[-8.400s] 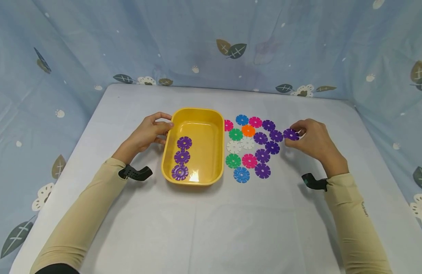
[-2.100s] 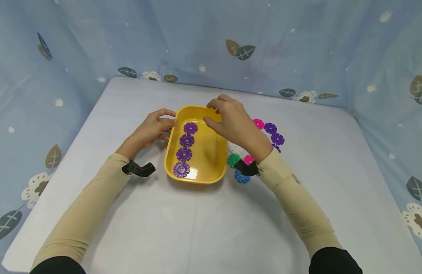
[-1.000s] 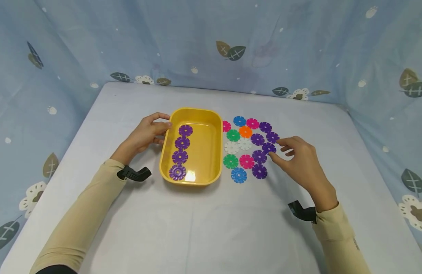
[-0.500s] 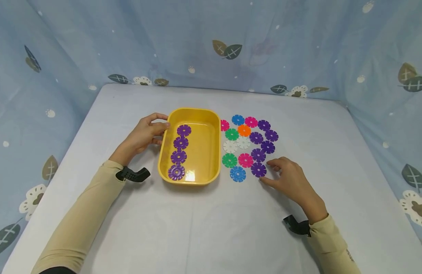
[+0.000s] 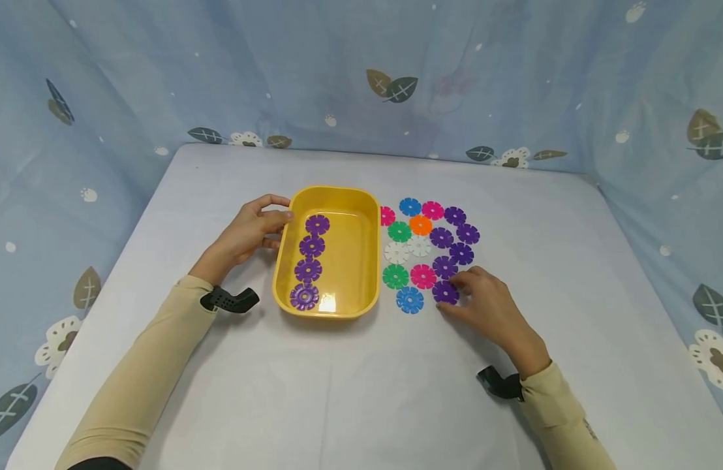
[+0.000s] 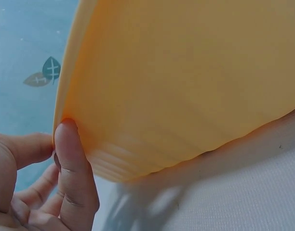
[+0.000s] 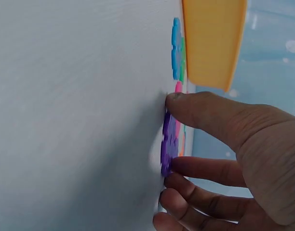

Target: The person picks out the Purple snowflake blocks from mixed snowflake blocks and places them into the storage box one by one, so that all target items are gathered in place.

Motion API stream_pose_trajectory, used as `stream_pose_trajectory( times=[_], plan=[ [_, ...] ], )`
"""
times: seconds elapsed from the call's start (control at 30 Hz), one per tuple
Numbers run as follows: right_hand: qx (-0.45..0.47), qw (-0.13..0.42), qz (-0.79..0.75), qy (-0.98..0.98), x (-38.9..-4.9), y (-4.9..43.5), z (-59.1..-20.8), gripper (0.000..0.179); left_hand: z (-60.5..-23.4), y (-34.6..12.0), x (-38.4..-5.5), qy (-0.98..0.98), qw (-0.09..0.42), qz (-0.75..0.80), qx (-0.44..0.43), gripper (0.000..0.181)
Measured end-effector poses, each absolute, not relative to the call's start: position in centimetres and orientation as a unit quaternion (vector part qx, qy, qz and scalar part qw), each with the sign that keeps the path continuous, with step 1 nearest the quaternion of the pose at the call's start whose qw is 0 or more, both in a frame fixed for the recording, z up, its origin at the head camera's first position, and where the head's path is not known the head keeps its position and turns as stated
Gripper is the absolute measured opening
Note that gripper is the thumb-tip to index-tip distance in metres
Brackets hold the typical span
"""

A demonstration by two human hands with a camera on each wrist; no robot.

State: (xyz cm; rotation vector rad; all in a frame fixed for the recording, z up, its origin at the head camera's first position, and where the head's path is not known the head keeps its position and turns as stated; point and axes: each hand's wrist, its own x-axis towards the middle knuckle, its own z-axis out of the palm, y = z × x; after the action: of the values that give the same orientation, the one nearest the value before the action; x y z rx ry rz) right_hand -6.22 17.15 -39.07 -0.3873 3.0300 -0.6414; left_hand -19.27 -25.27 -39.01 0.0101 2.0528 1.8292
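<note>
My left hand [image 5: 244,232] pinches the left rim of a yellow tray [image 5: 350,313]; the left wrist view has thumb and finger on either side of the tray's edge [image 6: 60,91]. Inside the tray, purple interlocking snowflake discs [image 5: 308,269] lie in a column along the left side. At the near right of the loose discs, my right hand [image 5: 491,310] has thumb and index finger at opposite edges of a purple snowflake disc [image 5: 446,292] flat on the table. The right wrist view shows this purple disc [image 7: 167,144] between thumb and index fingertip.
Right of the tray lie more discs: blue [image 5: 410,300], green [image 5: 395,276], pink [image 5: 423,276], white [image 5: 396,252], orange [image 5: 421,225] and several purple ones [image 5: 461,253]. A white cloth covers the table [image 5: 338,391]. A blue patterned curtain [image 5: 279,65] hangs behind.
My right hand left the tray, where a fourth purple disc joined the column, then moved right and nearer along the loose purple discs to the nearest one. My left hand stays on the rim.
</note>
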Motion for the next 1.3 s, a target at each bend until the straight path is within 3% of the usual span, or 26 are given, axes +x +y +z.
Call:
stream_pose_trajectory(
  times=[1.3],
  plan=[
    [-0.137, 0.026, -0.206, 0.969, -6.67, 16.46, -39.13, 0.044, -39.12, -25.29, -19.44, 0.734, 0.193, 0.651, 0.010, 0.044]
  ],
)
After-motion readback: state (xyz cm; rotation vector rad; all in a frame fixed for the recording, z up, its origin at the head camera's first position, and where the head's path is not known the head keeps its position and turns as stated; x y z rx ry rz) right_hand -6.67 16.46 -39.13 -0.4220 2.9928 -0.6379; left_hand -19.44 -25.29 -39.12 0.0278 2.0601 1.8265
